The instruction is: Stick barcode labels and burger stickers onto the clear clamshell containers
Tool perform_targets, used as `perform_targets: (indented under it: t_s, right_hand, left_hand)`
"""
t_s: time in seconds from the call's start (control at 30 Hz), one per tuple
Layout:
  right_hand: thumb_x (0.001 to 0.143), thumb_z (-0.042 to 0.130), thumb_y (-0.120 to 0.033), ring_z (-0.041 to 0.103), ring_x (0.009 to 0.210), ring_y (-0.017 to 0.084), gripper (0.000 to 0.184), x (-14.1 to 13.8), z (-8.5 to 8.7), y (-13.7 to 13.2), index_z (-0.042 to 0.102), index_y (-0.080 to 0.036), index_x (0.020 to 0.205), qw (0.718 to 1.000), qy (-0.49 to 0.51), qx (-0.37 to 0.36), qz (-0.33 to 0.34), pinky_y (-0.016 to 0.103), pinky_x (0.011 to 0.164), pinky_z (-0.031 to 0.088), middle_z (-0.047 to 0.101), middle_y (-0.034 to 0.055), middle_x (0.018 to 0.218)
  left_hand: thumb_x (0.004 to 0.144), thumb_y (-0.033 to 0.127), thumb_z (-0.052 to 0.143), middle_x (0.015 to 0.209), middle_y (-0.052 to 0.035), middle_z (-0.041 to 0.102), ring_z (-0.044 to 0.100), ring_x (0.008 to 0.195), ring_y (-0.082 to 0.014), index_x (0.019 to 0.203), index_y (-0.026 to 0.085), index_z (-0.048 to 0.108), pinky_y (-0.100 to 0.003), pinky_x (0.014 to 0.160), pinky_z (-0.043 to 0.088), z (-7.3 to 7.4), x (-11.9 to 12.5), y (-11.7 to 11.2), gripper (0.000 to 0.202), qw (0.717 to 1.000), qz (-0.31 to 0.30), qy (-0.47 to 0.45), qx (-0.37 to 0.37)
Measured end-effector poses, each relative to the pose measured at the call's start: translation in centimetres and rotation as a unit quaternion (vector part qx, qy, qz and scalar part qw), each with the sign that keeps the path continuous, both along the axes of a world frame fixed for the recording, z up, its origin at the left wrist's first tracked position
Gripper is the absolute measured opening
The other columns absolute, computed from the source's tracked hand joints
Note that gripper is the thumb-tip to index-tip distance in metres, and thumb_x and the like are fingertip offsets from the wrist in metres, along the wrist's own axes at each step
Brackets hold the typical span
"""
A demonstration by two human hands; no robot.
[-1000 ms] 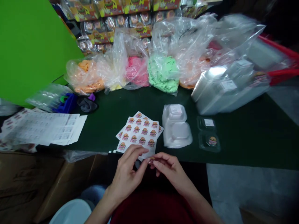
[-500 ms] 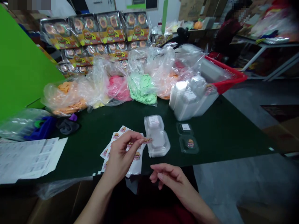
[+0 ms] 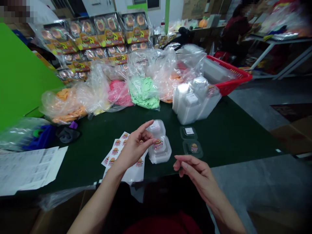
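Observation:
My left hand (image 3: 134, 148) is over the stack of open clear plastic clamshell boxes (image 3: 162, 156), thumb and index finger apart. Its thumb tip is at the edge of a round burger sticker (image 3: 159, 143), which lies on the top box. Partly hidden under that wrist are sheets of burger stickers (image 3: 133, 175). My right hand (image 3: 198, 170) hovers at the table's front edge with fingers loosely bent and apart, nothing visible in them. Beyond it lies a single open clamshell box (image 3: 186, 146) bearing a white label and a burger sticker.
Stacked clear boxes (image 3: 188, 109) and a red basket (image 3: 230, 85) stand at the back right. Bags of orange, pink and green pieces (image 3: 146, 94) line the back, before boxed toy burgers (image 3: 109, 34). Printed papers (image 3: 29, 169) lie left. A person (image 3: 235, 35) is at the far right.
The sticker was pinched in my left hand; now it lies on the top box and the thumb and index finger have parted. My right hand has moved right and farther over the table. The view has shifted slightly.

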State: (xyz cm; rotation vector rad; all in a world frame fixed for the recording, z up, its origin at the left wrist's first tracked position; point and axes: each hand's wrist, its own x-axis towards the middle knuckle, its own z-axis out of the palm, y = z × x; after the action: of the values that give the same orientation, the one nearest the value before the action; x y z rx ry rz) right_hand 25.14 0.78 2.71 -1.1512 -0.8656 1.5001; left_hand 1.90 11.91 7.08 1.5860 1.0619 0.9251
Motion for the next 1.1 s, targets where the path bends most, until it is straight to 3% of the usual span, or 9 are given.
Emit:
perform_targets:
  t_s: [0.2, 0.4, 0.5, 0.57, 0.63, 0.73, 0.83, 0.97, 1.1]
  right_hand:
    - [0.089, 0.082, -0.050, 0.067, 0.079, 0.020, 0.030, 0.3, -0.1, 0.4, 0.085, -0.025, 0.107, 1.000, -0.007, 0.010, -0.019, 0.032, 0.072, 0.056, 0.079, 0.0069, 0.090]
    - [0.091, 0.080, -0.047, 0.067, 0.078, 0.019, 0.027, -0.1, 0.4, 0.9, 0.085, -0.027, 0.108, 0.999, -0.022, 0.037, -0.024, 0.032, 0.074, 0.056, 0.079, 0.0059, 0.091]
    - [0.097, 0.074, -0.044, 0.068, 0.084, 0.020, 0.022, -0.6, 0.7, 1.4, 0.084, -0.029, 0.110, 0.993, -0.074, 0.080, -0.031, 0.035, 0.080, 0.057, 0.078, 0.0060, 0.096]
    - [0.102, 0.068, -0.039, 0.067, 0.100, 0.023, 0.023, -1.1, 0.7, 2.0, 0.082, -0.031, 0.118, 0.976, -0.158, 0.147, -0.029, 0.038, 0.090, 0.056, 0.075, 0.0071, 0.110]
    - [0.105, 0.062, -0.033, 0.062, 0.114, 0.025, 0.029, -1.7, 0.7, 2.6, 0.078, -0.034, 0.129, 0.939, -0.261, 0.225, -0.010, 0.042, 0.098, 0.053, 0.068, 0.0080, 0.122]
    - [0.106, 0.059, -0.027, 0.056, 0.114, 0.027, 0.035, -2.6, 0.5, 3.5, 0.074, -0.037, 0.136, 0.875, -0.381, 0.299, 0.018, 0.045, 0.099, 0.052, 0.062, 0.0093, 0.124]
    - [0.106, 0.058, -0.023, 0.055, 0.113, 0.028, 0.034, -3.2, 0.2, 3.9, 0.076, -0.035, 0.132, 0.847, -0.425, 0.319, 0.010, 0.048, 0.098, 0.053, 0.062, 0.0098, 0.123]
    - [0.106, 0.060, -0.026, 0.057, 0.115, 0.029, 0.029, -3.3, -0.2, 3.7, 0.079, -0.034, 0.126, 0.865, -0.400, 0.302, -0.011, 0.050, 0.099, 0.054, 0.063, 0.0095, 0.120]
    - [0.107, 0.059, -0.034, 0.059, 0.129, 0.029, 0.031, -3.3, -0.6, 3.6, 0.074, -0.035, 0.134, 0.910, -0.337, 0.239, -0.048, 0.051, 0.110, 0.052, 0.063, 0.0093, 0.133]
  left_hand:
    - [0.093, 0.028, 0.077, 0.086, -0.0010, 0.073, 0.067, 0.078, -0.0146, 0.154, 0.020, 0.057, -0.029, 0.074, 0.055, 0.2, -0.3, 1.0, 0.065, 0.999, -0.043, 0.028, 0.010]
    - [0.093, 0.026, 0.076, 0.086, -0.0004, 0.072, 0.067, 0.079, -0.0155, 0.151, 0.019, 0.059, -0.030, 0.076, 0.055, 0.0, -0.2, 1.3, 0.061, 0.999, -0.034, 0.037, 0.016]
    - [0.093, 0.026, 0.075, 0.085, -0.0001, 0.071, 0.065, 0.078, -0.0152, 0.151, 0.019, 0.058, -0.029, 0.075, 0.053, -0.6, -0.2, 1.3, 0.060, 0.999, -0.026, 0.043, 0.011]
    - [0.092, 0.026, 0.076, 0.084, 0.0003, 0.070, 0.064, 0.077, -0.0150, 0.151, 0.019, 0.058, -0.029, 0.074, 0.052, -0.9, -0.1, 1.2, 0.061, 0.999, -0.024, 0.046, 0.013]
    - [0.092, 0.026, 0.076, 0.085, 0.0004, 0.069, 0.062, 0.076, -0.0148, 0.151, 0.019, 0.058, -0.028, 0.073, 0.051, -1.1, -0.1, 1.2, 0.062, 0.998, -0.023, 0.051, 0.024]
    - [0.095, 0.024, 0.073, 0.086, 0.0006, 0.069, 0.062, 0.076, -0.0148, 0.150, 0.020, 0.057, -0.028, 0.072, 0.050, -1.1, 0.1, 0.8, 0.058, 0.995, -0.022, 0.082, 0.056]
    - [0.098, 0.025, 0.071, 0.096, -0.0012, 0.068, 0.063, 0.081, -0.0156, 0.147, 0.025, 0.060, -0.030, 0.077, 0.051, -1.1, 0.4, 0.1, 0.050, 0.983, -0.004, 0.143, 0.115]
    - [0.095, 0.036, 0.077, 0.134, -0.0093, 0.058, 0.063, 0.097, -0.0184, 0.149, 0.029, 0.057, -0.035, 0.088, 0.054, -1.8, 0.5, -1.3, 0.057, 0.961, 0.101, 0.186, 0.179]
    - [0.105, 0.041, 0.062, 0.132, -0.0104, 0.060, 0.065, 0.108, -0.0223, 0.137, 0.026, 0.063, -0.040, 0.095, 0.056, -4.2, -0.1, -3.6, 0.036, 0.961, 0.180, 0.156, 0.138]
